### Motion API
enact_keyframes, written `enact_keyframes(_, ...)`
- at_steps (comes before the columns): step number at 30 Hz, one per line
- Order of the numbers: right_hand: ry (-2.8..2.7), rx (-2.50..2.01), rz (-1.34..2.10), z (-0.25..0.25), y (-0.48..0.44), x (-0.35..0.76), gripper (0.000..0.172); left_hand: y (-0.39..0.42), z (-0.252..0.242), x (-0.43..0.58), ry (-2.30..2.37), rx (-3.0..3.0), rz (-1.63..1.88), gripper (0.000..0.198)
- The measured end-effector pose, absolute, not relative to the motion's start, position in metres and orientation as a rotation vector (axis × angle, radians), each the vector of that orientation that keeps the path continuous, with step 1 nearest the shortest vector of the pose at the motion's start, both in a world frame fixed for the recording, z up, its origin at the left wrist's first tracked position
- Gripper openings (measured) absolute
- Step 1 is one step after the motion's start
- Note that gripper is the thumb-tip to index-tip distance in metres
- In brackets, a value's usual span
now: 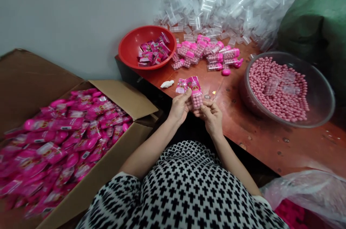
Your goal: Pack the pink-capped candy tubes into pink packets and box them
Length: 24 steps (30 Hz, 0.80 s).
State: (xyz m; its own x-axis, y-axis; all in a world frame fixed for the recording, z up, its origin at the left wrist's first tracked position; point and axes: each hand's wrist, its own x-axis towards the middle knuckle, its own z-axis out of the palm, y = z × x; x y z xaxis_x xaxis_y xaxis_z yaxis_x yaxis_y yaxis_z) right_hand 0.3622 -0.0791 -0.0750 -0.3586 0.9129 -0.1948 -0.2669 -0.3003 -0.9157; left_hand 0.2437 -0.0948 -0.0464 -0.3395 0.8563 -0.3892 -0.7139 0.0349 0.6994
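Observation:
Both hands meet over the near edge of the brown table point(270, 142). My left hand point(180, 106) and my right hand point(211, 115) together hold a clear tube of pink candy balls point(196, 100), with a pink printed label sleeve point(193, 84) around its upper part. A second loose pink sleeve point(181, 86) sticks out by my left fingers. Whether the sleeve is fully on the tube is unclear.
A red bowl point(129, 47) holds pink sleeves. Filled pink-capped tubes point(211, 54) lie behind, empty clear tubes point(229, 2) piled beyond. A clear bowl point(321, 99) holds pink candy balls. A cardboard box point(127, 103) at left holds several wrapped tubes. A green sack point(316, 20) stands right.

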Motion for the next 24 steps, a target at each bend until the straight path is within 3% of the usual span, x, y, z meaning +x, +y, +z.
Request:
enact_keyframes(12, -0.900, -1.026, 1.709, -0.076, -0.087, 0.360, 0.023, -0.095, -0.045, 0.254, 1.078, 0.222, 1.602, 0.033)
enact_keyframes(18, -1.164, -1.105, 1.453, -0.067, -0.089, 0.364, 0.018, -0.093, -0.048, 0.255, 1.062, 0.163, 1.639, 0.036)
enact_keyframes(24, -0.940, -1.082, 1.603, -0.076, -0.089, 0.364, 0.019, -0.095, -0.055, 0.259, 1.052, 0.277, 1.583, 0.033)
